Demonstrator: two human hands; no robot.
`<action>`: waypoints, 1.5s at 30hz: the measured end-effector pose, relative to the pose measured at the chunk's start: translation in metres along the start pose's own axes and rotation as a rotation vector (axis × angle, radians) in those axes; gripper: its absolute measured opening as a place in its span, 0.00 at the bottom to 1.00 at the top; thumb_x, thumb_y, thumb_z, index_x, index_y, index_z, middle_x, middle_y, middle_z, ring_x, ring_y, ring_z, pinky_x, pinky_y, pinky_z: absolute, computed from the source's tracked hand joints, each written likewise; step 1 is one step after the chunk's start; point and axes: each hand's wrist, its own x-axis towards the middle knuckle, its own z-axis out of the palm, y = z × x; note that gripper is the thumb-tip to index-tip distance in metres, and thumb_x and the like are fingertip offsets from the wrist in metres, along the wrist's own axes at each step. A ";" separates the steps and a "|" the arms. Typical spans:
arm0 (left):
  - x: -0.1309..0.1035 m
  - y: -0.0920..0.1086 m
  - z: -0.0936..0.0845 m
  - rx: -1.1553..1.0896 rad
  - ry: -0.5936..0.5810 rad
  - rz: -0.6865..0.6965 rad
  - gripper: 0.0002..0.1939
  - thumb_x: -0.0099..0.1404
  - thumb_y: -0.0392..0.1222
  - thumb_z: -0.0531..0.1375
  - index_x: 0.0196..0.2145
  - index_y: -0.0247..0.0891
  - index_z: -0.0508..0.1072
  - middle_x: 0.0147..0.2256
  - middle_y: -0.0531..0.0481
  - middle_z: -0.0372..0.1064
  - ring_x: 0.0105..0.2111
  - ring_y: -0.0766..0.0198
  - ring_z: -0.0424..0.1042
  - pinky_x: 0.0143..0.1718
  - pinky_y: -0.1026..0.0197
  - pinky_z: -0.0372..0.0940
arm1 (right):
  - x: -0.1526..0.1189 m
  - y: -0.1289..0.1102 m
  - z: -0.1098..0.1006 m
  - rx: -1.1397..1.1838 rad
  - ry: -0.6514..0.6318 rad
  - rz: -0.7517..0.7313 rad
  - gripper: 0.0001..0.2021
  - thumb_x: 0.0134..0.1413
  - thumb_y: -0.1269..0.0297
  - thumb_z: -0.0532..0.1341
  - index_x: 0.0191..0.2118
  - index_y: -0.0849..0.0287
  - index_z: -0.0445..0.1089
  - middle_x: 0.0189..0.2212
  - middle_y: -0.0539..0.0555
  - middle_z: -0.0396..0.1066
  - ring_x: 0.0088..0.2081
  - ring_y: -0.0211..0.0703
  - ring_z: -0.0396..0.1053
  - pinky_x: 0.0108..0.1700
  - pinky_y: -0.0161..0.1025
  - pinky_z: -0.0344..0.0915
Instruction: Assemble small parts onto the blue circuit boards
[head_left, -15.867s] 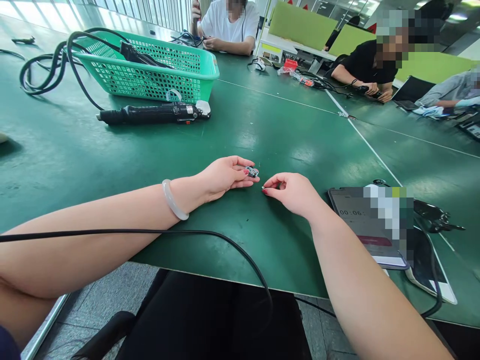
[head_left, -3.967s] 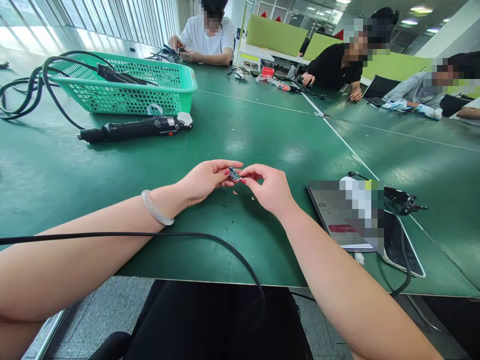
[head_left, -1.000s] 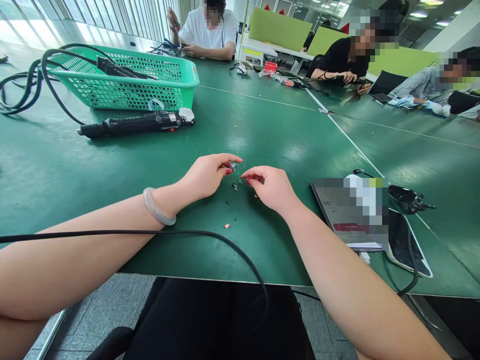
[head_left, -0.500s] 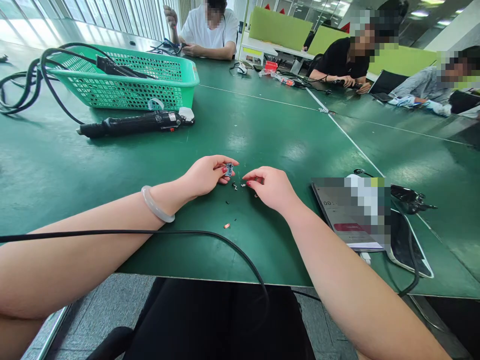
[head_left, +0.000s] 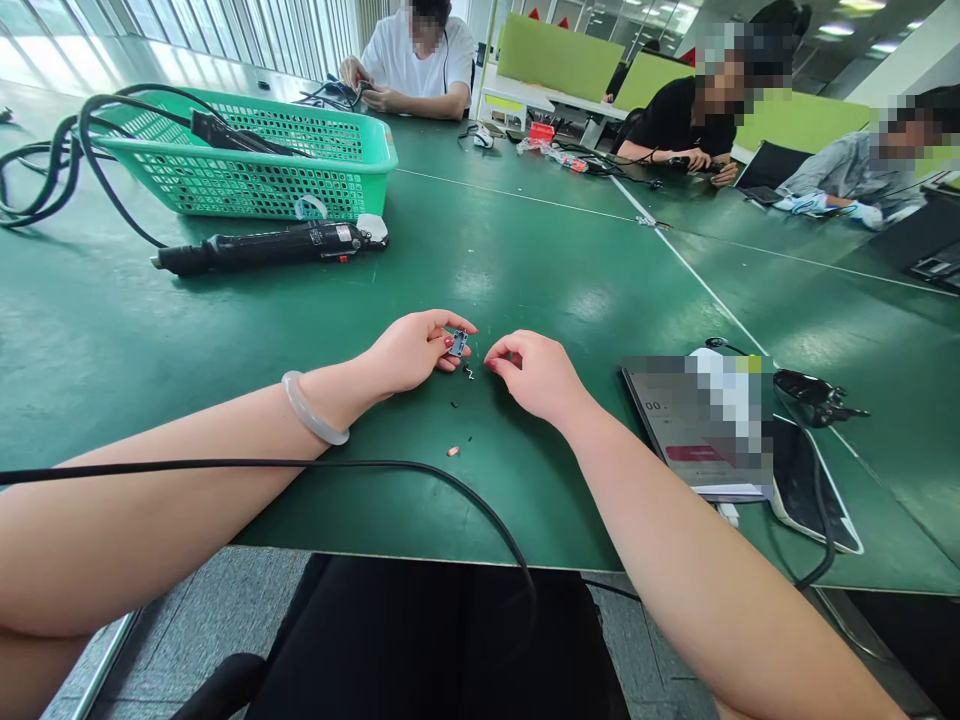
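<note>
My left hand [head_left: 416, 350] pinches a small grey-blue rectangular housing [head_left: 458, 344], hollow like a tiny switch case, between thumb and fingers. Just below it, a bent silvery metal bit [head_left: 469, 373] lies beside a tiny black part on the table. Across a narrow gap, my right hand [head_left: 536, 372] hovers low with thumb and index fingertips pressed together; whatever they grip is too small to make out. Nearer the table's front edge lies a small orange-pink piece [head_left: 453, 452], with tiny dark specks around it.
A black electric screwdriver [head_left: 274, 247] lies before a green basket [head_left: 262, 185] holding cables. On the right are a phone-like screen [head_left: 675, 425], a white-edged device [head_left: 810, 490] and cords. A black cable [head_left: 375, 464] crosses my left forearm. Several people sit across the table [head_left: 360, 300].
My right fingertips have closed, and the small silvery bit that lay at them no longer shows on the table. My left hand stays put with the housing.
</note>
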 end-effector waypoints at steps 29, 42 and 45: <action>0.000 -0.008 -0.002 0.397 -0.041 0.248 0.24 0.59 0.38 0.59 0.54 0.40 0.72 0.36 0.50 0.74 0.34 0.65 0.71 0.39 0.60 0.66 | -0.004 -0.011 -0.007 0.285 0.116 0.047 0.03 0.49 0.66 0.67 0.27 0.56 0.72 0.26 0.48 0.74 0.28 0.38 0.67 0.35 0.39 0.63; 0.000 -0.007 0.000 0.070 -0.095 0.107 0.17 0.54 0.33 0.66 0.43 0.35 0.71 0.33 0.48 0.77 0.32 0.65 0.74 0.36 0.60 0.67 | -0.004 -0.004 -0.002 0.531 0.104 0.091 0.05 0.48 0.67 0.66 0.33 0.55 0.78 0.30 0.50 0.78 0.33 0.40 0.74 0.41 0.42 0.70; 0.000 -0.005 0.002 -0.002 -0.055 0.100 0.17 0.52 0.31 0.68 0.40 0.34 0.71 0.33 0.48 0.76 0.33 0.65 0.74 0.38 0.59 0.68 | -0.003 -0.004 -0.003 0.580 0.092 0.118 0.05 0.48 0.68 0.65 0.33 0.56 0.78 0.31 0.51 0.78 0.34 0.41 0.75 0.43 0.43 0.71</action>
